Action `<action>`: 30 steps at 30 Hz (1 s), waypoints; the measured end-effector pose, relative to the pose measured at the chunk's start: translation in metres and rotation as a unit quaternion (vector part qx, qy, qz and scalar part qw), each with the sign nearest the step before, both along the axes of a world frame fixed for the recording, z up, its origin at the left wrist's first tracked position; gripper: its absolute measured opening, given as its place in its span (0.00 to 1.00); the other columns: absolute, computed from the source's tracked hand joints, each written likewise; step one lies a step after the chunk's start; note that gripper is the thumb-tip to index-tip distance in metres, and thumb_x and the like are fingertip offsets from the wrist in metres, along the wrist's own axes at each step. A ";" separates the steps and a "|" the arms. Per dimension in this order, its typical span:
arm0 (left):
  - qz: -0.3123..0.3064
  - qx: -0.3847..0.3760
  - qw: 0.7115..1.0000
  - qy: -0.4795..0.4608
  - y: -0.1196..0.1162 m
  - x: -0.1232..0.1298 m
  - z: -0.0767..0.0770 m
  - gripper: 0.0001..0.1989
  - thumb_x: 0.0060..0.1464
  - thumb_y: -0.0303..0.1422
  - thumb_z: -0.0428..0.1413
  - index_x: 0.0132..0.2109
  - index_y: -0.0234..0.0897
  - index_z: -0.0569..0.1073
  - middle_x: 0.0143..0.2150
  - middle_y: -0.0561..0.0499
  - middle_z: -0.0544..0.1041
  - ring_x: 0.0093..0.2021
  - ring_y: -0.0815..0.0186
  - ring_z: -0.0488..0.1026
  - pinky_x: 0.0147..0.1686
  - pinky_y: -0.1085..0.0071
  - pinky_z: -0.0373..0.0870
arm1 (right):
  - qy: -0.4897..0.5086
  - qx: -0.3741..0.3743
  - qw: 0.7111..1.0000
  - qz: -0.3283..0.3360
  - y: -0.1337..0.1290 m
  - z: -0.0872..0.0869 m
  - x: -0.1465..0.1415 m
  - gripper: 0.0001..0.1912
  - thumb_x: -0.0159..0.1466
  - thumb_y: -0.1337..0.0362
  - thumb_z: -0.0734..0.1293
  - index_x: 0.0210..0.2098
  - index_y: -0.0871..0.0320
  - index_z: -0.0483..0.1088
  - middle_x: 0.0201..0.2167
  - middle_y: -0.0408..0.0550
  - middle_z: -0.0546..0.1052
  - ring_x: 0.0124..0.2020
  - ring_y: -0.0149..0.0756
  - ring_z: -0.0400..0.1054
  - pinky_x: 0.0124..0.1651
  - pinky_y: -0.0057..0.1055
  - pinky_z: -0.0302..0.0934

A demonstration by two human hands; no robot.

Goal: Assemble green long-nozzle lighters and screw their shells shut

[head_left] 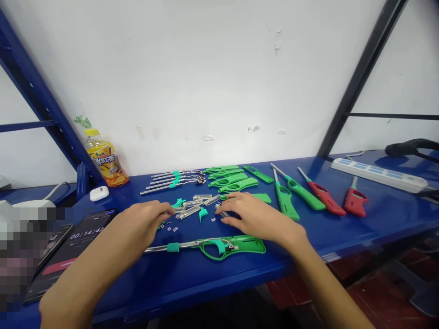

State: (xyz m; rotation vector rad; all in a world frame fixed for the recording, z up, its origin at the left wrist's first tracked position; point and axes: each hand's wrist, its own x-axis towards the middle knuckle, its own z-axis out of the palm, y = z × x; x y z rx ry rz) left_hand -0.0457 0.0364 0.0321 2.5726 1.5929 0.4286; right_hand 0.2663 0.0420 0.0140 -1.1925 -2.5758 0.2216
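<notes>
On the blue table, an opened green lighter half (pixel 250 244) lies with a metal tube, a teal trigger and wires in it. My left hand (pixel 151 219) is beside the small parts, its fingers bent together at their left edge; what they hold, if anything, is hidden. My right hand (pixel 240 212) has its thumb and index finger around a small clear and metal part (pixel 222 211). Between the hands lie several clear and metal parts (pixel 190 211), a teal trigger (pixel 203 213) and tiny pale pieces (pixel 169 229).
Behind are metal tubes with wires (pixel 161 183) and green shell halves (pixel 238 184). Green lighters (pixel 285 201) and red lighters (pixel 325 198) lie right, near a white power strip (pixel 380 176). Left are a bottle (pixel 107 160), a white case (pixel 99 193) and phones (pixel 80 246).
</notes>
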 end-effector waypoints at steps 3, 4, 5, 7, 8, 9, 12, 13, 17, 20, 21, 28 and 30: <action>0.018 0.002 1.000 0.011 0.006 -0.006 -0.002 0.15 0.66 0.40 0.50 0.47 0.45 0.81 0.49 0.47 0.85 0.48 0.51 0.81 0.46 0.61 0.73 | -0.006 0.012 1.000 -0.014 0.002 -0.003 0.000 0.10 0.73 0.62 0.67 0.50 0.54 0.79 0.48 0.55 0.82 0.58 0.52 0.70 0.58 0.48 0.62; 0.024 0.002 1.000 0.013 0.007 -0.005 -0.002 0.14 0.65 0.40 0.51 0.46 0.45 0.81 0.47 0.48 0.85 0.47 0.51 0.81 0.44 0.62 0.73 | -0.007 0.018 1.000 -0.019 0.003 -0.003 0.000 0.09 0.73 0.64 0.67 0.48 0.55 0.79 0.47 0.55 0.81 0.57 0.52 0.71 0.57 0.47 0.63; 0.027 -0.002 0.999 0.017 0.006 -0.003 -0.002 0.14 0.65 0.40 0.52 0.44 0.45 0.81 0.46 0.48 0.85 0.45 0.51 0.81 0.42 0.62 0.72 | -0.008 0.023 0.999 -0.023 0.004 -0.004 0.000 0.08 0.73 0.65 0.67 0.46 0.55 0.79 0.46 0.54 0.81 0.55 0.51 0.71 0.56 0.47 0.63; 0.027 -0.023 0.999 0.030 0.004 0.002 -0.002 0.13 0.64 0.39 0.52 0.42 0.46 0.82 0.43 0.48 0.85 0.44 0.52 0.80 0.40 0.63 0.71 | -0.010 0.033 0.999 -0.027 0.005 -0.005 0.000 0.08 0.72 0.69 0.66 0.45 0.55 0.78 0.44 0.53 0.81 0.54 0.49 0.72 0.57 0.46 0.62; 0.027 -0.035 0.998 0.037 0.004 0.005 -0.002 0.12 0.64 0.39 0.52 0.41 0.46 0.82 0.43 0.49 0.85 0.44 0.52 0.80 0.41 0.63 0.71 | -0.010 0.038 0.999 -0.028 0.005 -0.005 0.000 0.09 0.72 0.70 0.66 0.45 0.55 0.78 0.44 0.53 0.81 0.54 0.48 0.72 0.57 0.45 0.61; 0.027 -0.045 0.998 0.044 0.003 0.007 -0.002 0.12 0.64 0.39 0.53 0.41 0.46 0.81 0.43 0.48 0.84 0.44 0.52 0.79 0.41 0.62 0.71 | -0.010 0.043 0.999 -0.029 0.006 -0.005 0.000 0.10 0.72 0.72 0.65 0.46 0.56 0.78 0.44 0.53 0.81 0.54 0.48 0.72 0.58 0.45 0.60; 0.034 -0.056 0.996 0.059 0.004 0.010 -0.006 0.10 0.64 0.39 0.55 0.43 0.45 0.81 0.44 0.48 0.83 0.45 0.51 0.79 0.43 0.60 0.71 | -0.008 0.054 0.998 -0.031 0.006 -0.004 -0.002 0.12 0.71 0.76 0.64 0.46 0.57 0.77 0.44 0.53 0.81 0.53 0.47 0.71 0.57 0.44 0.59; 0.037 -0.055 0.996 0.062 0.004 0.010 -0.008 0.10 0.64 0.39 0.55 0.43 0.45 0.80 0.44 0.47 0.83 0.45 0.51 0.78 0.43 0.60 0.70 | -0.007 0.057 0.998 -0.030 0.005 -0.003 -0.002 0.12 0.70 0.76 0.64 0.45 0.57 0.76 0.43 0.53 0.81 0.52 0.47 0.72 0.57 0.43 0.58; 0.033 -0.055 0.996 0.063 0.006 0.009 -0.013 0.09 0.64 0.36 0.54 0.43 0.44 0.79 0.43 0.47 0.83 0.44 0.53 0.78 0.40 0.64 0.69 | 0.003 0.060 0.998 -0.028 0.002 0.000 -0.003 0.10 0.69 0.77 0.64 0.39 0.56 0.72 0.39 0.48 0.80 0.46 0.43 0.71 0.54 0.40 0.57; 0.029 -0.061 0.995 0.068 0.005 0.012 -0.013 0.09 0.63 0.32 0.52 0.40 0.44 0.78 0.41 0.48 0.82 0.42 0.55 0.78 0.37 0.65 0.67 | 0.008 0.057 0.998 -0.033 -0.001 0.001 -0.003 0.10 0.70 0.76 0.63 0.35 0.56 0.68 0.35 0.46 0.77 0.41 0.40 0.69 0.49 0.37 0.56; 0.030 -0.062 0.995 0.072 0.005 0.014 -0.012 0.09 0.63 0.31 0.51 0.39 0.43 0.77 0.41 0.48 0.82 0.41 0.55 0.78 0.37 0.65 0.66 | 0.008 0.054 0.998 -0.034 -0.001 0.002 -0.003 0.11 0.70 0.76 0.63 0.34 0.56 0.67 0.34 0.46 0.76 0.40 0.40 0.68 0.48 0.37 0.56; 0.037 -0.081 0.990 0.106 -0.007 0.035 -0.003 0.11 0.62 0.27 0.47 0.38 0.41 0.73 0.42 0.46 0.79 0.42 0.54 0.77 0.37 0.63 0.63 | 0.019 0.035 0.999 -0.017 -0.003 0.001 -0.005 0.12 0.70 0.77 0.60 0.33 0.55 0.62 0.33 0.46 0.73 0.37 0.38 0.64 0.42 0.33 0.51; 0.037 -0.079 0.990 0.109 -0.010 0.039 -0.001 0.11 0.63 0.28 0.46 0.38 0.42 0.72 0.42 0.47 0.78 0.42 0.53 0.77 0.38 0.63 0.63 | 0.031 0.025 0.999 -0.016 -0.004 0.001 -0.006 0.12 0.68 0.78 0.59 0.34 0.55 0.62 0.33 0.45 0.72 0.35 0.35 0.62 0.38 0.32 0.49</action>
